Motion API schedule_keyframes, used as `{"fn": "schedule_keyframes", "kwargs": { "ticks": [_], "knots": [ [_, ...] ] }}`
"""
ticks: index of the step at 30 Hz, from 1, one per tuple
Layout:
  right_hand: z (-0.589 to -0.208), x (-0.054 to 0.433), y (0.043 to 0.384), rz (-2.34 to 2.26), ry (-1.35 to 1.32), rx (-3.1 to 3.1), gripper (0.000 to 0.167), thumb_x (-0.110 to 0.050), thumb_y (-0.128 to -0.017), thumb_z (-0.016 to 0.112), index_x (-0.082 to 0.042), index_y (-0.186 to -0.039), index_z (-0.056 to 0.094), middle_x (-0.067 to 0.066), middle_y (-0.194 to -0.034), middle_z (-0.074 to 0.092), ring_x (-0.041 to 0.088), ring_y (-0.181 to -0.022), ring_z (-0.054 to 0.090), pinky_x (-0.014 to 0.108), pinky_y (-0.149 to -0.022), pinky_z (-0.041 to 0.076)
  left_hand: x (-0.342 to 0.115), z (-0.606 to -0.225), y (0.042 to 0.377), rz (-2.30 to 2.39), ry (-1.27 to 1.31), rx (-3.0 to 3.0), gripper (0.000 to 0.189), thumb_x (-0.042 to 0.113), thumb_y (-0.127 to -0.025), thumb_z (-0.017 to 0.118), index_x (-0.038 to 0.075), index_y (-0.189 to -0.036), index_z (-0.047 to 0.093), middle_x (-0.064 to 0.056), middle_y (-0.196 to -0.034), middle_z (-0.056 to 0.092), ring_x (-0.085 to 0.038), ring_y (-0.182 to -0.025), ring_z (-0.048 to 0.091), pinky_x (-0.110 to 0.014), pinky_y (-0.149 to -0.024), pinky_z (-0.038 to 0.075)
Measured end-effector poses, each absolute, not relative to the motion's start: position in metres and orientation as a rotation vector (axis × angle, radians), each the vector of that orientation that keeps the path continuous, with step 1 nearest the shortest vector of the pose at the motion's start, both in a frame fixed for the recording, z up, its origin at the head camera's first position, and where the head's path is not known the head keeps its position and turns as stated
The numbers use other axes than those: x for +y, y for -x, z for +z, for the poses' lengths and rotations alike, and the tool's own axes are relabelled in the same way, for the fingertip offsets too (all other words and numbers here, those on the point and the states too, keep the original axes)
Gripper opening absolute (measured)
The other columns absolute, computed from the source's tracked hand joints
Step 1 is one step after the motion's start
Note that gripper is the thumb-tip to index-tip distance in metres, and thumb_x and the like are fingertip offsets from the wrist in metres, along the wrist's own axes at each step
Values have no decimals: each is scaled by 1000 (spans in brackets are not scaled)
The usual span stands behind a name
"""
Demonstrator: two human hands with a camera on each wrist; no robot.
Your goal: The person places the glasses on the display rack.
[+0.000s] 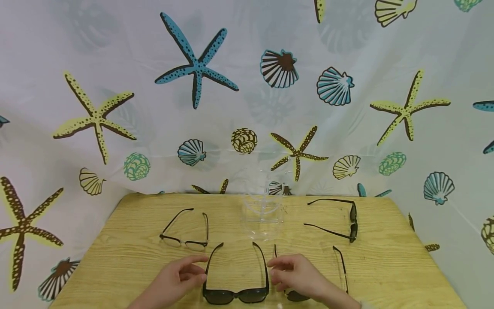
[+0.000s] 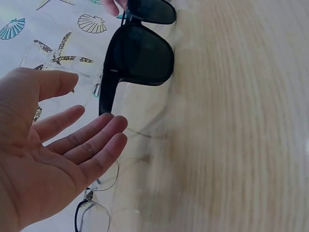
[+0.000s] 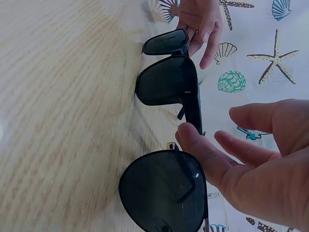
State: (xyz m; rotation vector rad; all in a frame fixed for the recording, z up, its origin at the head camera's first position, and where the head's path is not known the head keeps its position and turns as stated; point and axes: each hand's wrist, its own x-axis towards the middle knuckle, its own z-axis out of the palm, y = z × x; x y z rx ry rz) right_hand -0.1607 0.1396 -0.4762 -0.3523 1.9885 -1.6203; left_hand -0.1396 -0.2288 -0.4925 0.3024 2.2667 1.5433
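Black thick-framed sunglasses [image 1: 219, 296] lie on the table between the two hands, lenses toward the person and temples spread away. My left hand [image 1: 179, 277] is beside their left temple, fingers loosely extended; in the left wrist view its fingertips [image 2: 115, 126] come close to the temple, and contact is unclear. On the other side, my right hand [image 1: 297, 274] has relaxed fingers by the right temple. It partly covers a second pair of thin-framed sunglasses [image 3: 164, 188], whose round dark lens shows in the right wrist view. Neither hand grips anything.
Clear-lens eyeglasses [image 1: 183, 243] rest at the left of the wooden table [image 1: 127, 257]. At the right rear lie other dark sunglasses [image 1: 353, 219]. A transparent stand [image 1: 262, 221] is at the back middle, before a curtain [image 1: 239, 107] printed with starfish and shells.
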Motion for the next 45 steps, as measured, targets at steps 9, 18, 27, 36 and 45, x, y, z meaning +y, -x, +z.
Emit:
{"fn": "schedule_keyframes", "kwargs": {
  "ticks": [9,18,27,36,45],
  "knots": [
    [-481,136,160,-1529,432,2024,37,-11,-102,65,11,-133,66,17,-108,77,45,-94,75,47,-79,65,-227,-501,136,1507,-307,2271,56,24,-103,70,-4,-149,55,-13,-115,75,-23,-102,73,-35,-82,60],
    [-483,133,158,-1482,442,2063,36,-9,-102,67,8,-134,67,25,-113,76,42,-97,76,46,-82,64,-230,-513,140,1506,-388,2248,54,23,-104,69,-6,-147,55,-14,-113,77,-14,-100,74,-33,-84,61],
    [-483,130,156,-1455,448,2082,38,-5,-100,68,7,-135,66,25,-114,75,30,-94,77,46,-81,64,-235,-525,147,1567,-442,2150,56,29,-106,66,-5,-149,53,-14,-113,79,-14,-103,76,-27,-86,61],
    [-485,131,157,-1501,430,2021,40,-5,-100,68,9,-137,64,23,-112,75,38,-89,76,42,-77,65,-257,-592,169,1648,-433,2063,53,32,-104,69,13,-152,56,-7,-111,80,-17,-102,77,-28,-84,62],
    [-491,142,165,-1476,521,2023,47,-19,-102,70,3,-142,63,8,-111,78,19,-85,78,35,-77,64,-232,-520,145,1623,-396,2132,61,28,-104,69,-6,-151,50,-20,-112,78,-17,-98,78,-28,-80,61]
  ]
}}
